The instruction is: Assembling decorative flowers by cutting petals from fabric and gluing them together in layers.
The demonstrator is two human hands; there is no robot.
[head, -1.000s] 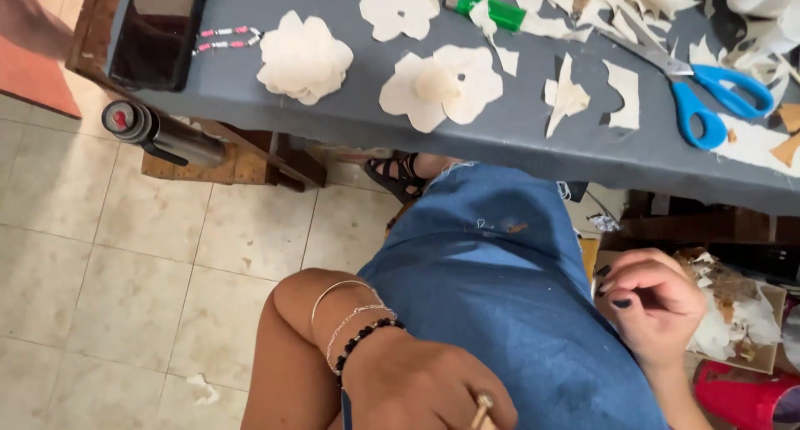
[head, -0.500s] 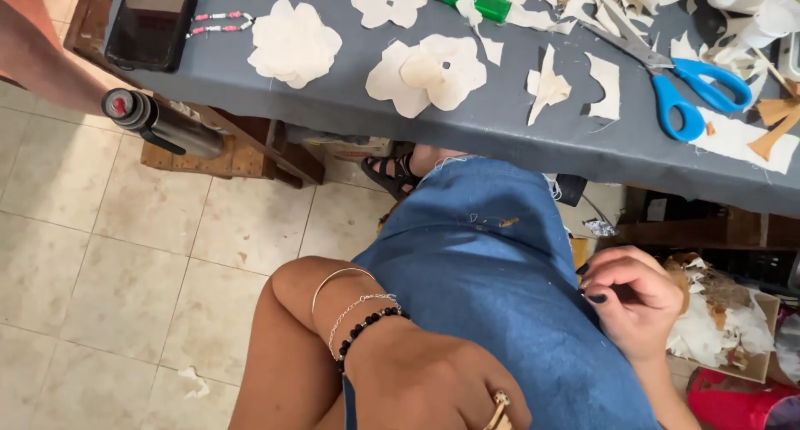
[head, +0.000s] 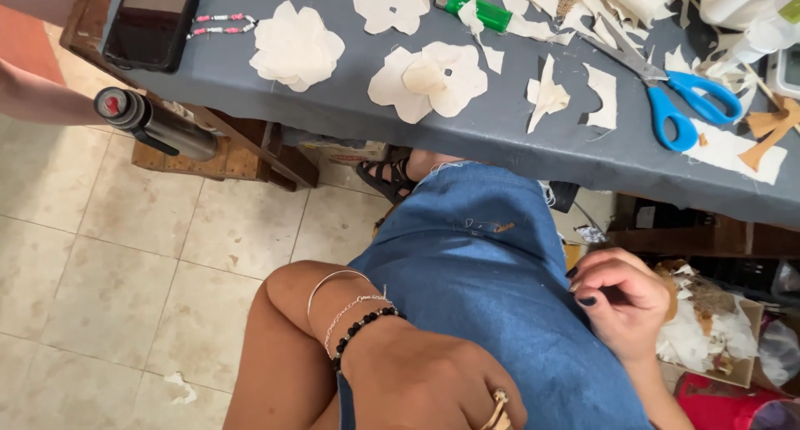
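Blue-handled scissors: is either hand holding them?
No, the blue-handled scissors lie on the grey table, while both hands rest on the lap.

The left hand (head: 433,384) runs off the bottom edge, so its fingertips are lost, and the pale thing between its fingers (head: 498,412) is too small to name. The right hand (head: 623,301) curls inward (whatever it pinches is hidden). The phone (head: 154,17) and the red bin (head: 721,405) are cut off by the edges.
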